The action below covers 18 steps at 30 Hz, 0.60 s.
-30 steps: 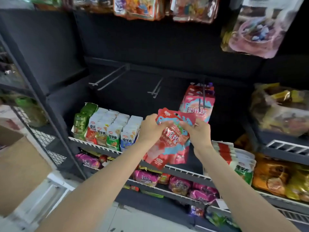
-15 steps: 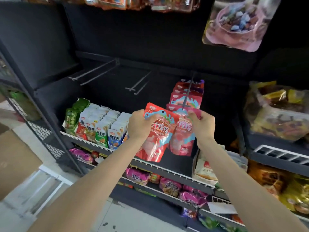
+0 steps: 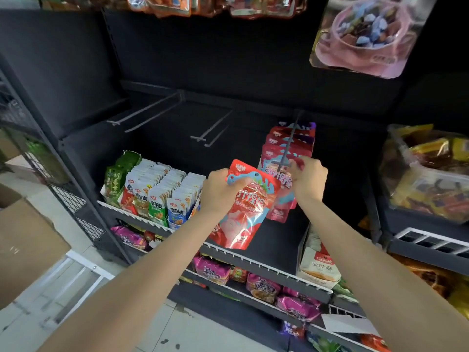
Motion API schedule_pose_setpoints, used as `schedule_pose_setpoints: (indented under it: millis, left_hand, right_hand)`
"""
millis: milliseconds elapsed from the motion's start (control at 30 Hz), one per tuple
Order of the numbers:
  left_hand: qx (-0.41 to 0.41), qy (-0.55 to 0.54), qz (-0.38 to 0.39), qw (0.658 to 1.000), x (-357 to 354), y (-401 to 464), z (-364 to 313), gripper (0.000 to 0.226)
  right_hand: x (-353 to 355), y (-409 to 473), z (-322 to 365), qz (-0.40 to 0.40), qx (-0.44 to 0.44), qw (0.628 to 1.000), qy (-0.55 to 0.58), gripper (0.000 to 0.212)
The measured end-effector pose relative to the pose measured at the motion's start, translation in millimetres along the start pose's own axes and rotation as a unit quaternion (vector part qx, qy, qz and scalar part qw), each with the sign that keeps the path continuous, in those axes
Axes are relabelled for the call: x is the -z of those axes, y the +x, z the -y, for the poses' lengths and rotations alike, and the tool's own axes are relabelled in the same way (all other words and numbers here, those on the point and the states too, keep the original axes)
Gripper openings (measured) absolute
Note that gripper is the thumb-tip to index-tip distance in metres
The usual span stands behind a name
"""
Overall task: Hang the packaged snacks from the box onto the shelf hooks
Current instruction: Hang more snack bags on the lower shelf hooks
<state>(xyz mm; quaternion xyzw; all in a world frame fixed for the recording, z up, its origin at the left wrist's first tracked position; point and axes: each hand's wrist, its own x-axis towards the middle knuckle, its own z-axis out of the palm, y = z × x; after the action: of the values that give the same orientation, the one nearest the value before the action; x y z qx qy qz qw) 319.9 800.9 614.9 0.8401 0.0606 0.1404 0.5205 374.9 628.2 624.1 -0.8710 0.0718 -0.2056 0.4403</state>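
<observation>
My left hand (image 3: pixel 220 190) grips the top edge of a red snack pouch (image 3: pixel 243 212) that hangs tilted below it, in front of the shelf. My right hand (image 3: pixel 308 180) pinches the top of a second pink-red pouch (image 3: pixel 280 204) right at the tip of a dark shelf hook (image 3: pixel 286 151). Several matching pouches (image 3: pixel 286 143) hang further back on that hook. Two bare hooks, a middle one (image 3: pixel 210 130) and a left one (image 3: pixel 144 114), stick out from the black back panel. A cardboard box (image 3: pixel 22 240) stands at the left edge.
Below the hooks a shelf (image 3: pixel 132 214) holds rows of small white and green packets (image 3: pixel 154 191). Lower shelves carry purple packets (image 3: pixel 210 270). A carton of packets (image 3: pixel 319 265) stands under my right arm. Bagged goods (image 3: pixel 431 174) fill the right bay, and large bags (image 3: pixel 360 34) hang above.
My right hand has carried its pouch up from beside the left one to the hook's tip. My left hand keeps the other pouch, a little lower.
</observation>
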Motion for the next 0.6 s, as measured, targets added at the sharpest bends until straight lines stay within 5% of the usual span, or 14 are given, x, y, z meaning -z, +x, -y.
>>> schedule_pose_setpoints:
  millis: [167, 333, 467, 600]
  left_hand:
    - [-0.002, -0.027, 0.037, 0.999, -7.4, 0.8, -3.4, 0.029]
    - [0.033, -0.075, 0.064, 0.995, -20.4, 1.1, -8.1, 0.030]
    - [0.059, -0.125, 0.073, 0.988, -37.7, 2.5, -15.5, 0.029]
    - [0.094, -0.155, 0.047, 0.982, -51.3, 7.4, -16.7, 0.030]
  right_hand:
    - [7.2, 14.6, 3.6, 0.034, 0.026, 0.999, -0.018, 0.014]
    - [29.0, -18.2, -0.6, -0.044, 0.119, 0.992, 0.022, 0.015]
    - [33.8, -27.9, -6.6, 0.144, 0.048, 0.984, 0.096, 0.013]
    - [31.4, -23.6, -4.7, 0.145, 0.061, 0.985, 0.074, 0.013]
